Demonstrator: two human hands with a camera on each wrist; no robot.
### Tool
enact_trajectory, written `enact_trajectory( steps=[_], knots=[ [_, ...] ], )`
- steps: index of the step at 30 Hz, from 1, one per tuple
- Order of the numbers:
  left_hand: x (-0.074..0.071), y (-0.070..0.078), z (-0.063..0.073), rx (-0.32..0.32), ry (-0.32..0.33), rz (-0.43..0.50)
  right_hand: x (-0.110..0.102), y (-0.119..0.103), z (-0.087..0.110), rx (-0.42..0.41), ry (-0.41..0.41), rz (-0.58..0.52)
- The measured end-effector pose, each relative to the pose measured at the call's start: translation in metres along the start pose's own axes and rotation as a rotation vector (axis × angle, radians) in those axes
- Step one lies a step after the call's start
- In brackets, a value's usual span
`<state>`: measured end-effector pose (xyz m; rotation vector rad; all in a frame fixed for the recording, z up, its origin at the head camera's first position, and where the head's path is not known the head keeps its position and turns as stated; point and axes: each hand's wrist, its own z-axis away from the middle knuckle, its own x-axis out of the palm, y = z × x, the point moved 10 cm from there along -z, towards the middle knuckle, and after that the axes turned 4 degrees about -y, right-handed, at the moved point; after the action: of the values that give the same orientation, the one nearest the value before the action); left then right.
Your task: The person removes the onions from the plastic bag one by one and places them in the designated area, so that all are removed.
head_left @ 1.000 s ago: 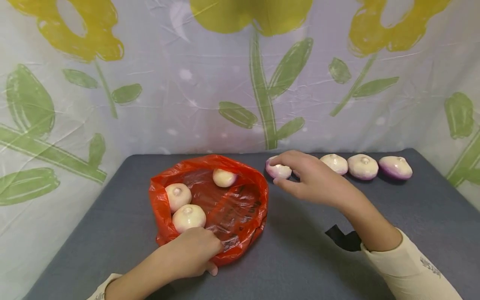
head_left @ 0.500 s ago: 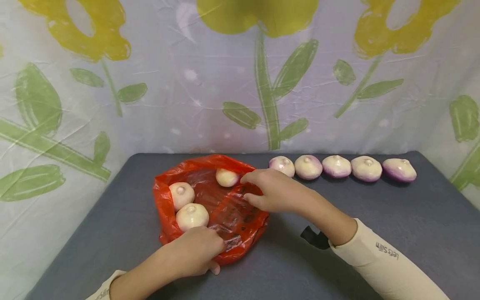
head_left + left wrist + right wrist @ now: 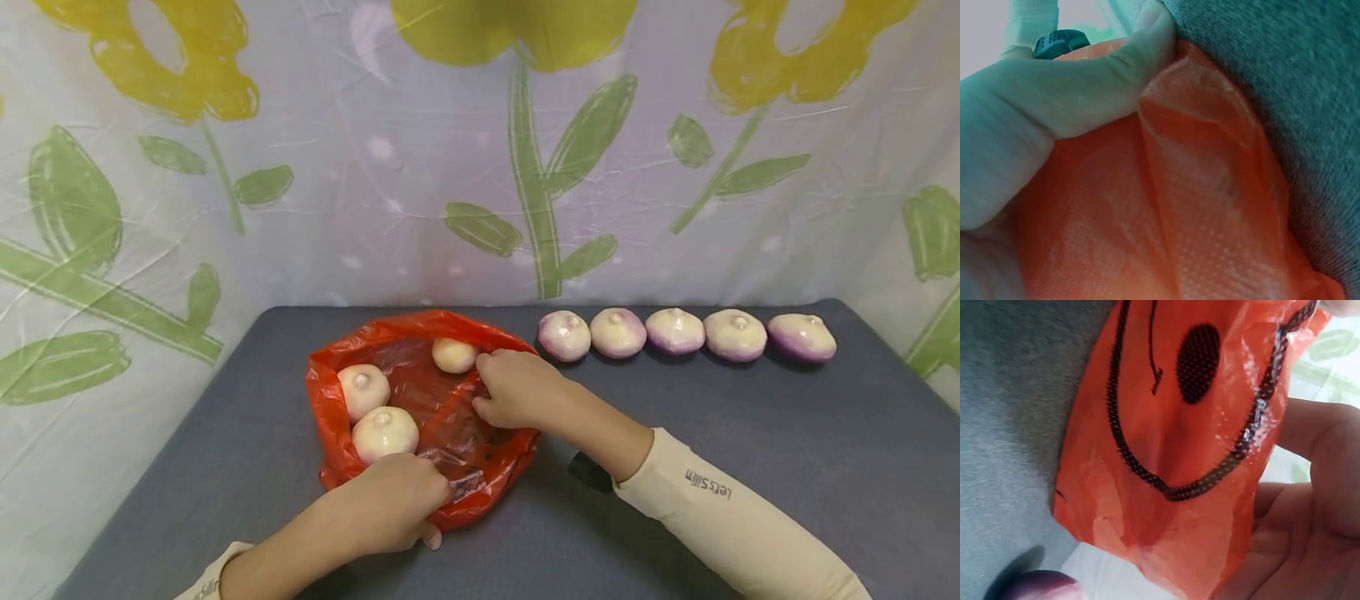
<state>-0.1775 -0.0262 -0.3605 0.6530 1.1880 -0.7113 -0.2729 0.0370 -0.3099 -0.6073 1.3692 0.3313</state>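
Observation:
A red plastic bag point(image 3: 330, 417) lies with its mouth spread wide on the grey table. Inside are three pale onions: one onion point(image 3: 453, 355) near the far rim, another point(image 3: 363, 390) by the left wall, and a third point(image 3: 385, 434) near the front. My left hand point(image 3: 393, 500) pinches the front rim, the thumb over the folded plastic in the left wrist view. Over the right rim reaches my right hand point(image 3: 521, 387), thumb and forefinger apart beside the far onion. In the right wrist view the bag wall hides the fingertips of that hand point(image 3: 1319, 500).
Five-odd purple-white onions stand in a row along the table's back right, from the leftmost onion point(image 3: 564, 336) to the rightmost onion point(image 3: 802, 337). Behind the table point(image 3: 720, 450) hangs a flower-print cloth point(image 3: 360, 200). A black wrist device point(image 3: 589, 472) shows under my right wrist.
My right hand has come left from the leftmost onions in the row to inside the bag's right rim. The left hand keeps its pinch on the front rim.

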Motion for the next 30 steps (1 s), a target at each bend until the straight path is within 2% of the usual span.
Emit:
enact_trajectory(
  steps=[4, 11, 17, 20, 22, 26, 30],
  knots=[
    [-0.001, 0.0, 0.0, -0.002, 0.005, -0.008, 0.003, 0.001, -0.01, 0.076, -0.013, 0.019],
    [-0.001, 0.001, 0.0, 0.001, 0.015, -0.018, 0.014, -0.001, -0.02, 0.125, -0.069, -0.031],
    [0.0, 0.0, 0.001, -0.005, 0.006, -0.011, 0.018, -0.001, -0.032, 0.041, -0.09, -0.092],
    [0.001, 0.0, 0.001, -0.011, -0.004, 0.003, 0.019, -0.001, -0.037, -0.013, -0.079, -0.083],
    [0.0, 0.0, 0.001, -0.011, -0.006, 0.008, 0.02, -0.001, -0.039, -0.037, -0.061, -0.048],
    [0.0, 0.001, 0.001, -0.001, 0.007, -0.009, 0.016, 0.0, -0.041, -0.052, 0.04, 0.027],
    [0.0, 0.002, 0.0, 0.015, 0.032, -0.041, 0.009, 0.0, -0.041, -0.064, 0.138, 0.005]
  ],
)
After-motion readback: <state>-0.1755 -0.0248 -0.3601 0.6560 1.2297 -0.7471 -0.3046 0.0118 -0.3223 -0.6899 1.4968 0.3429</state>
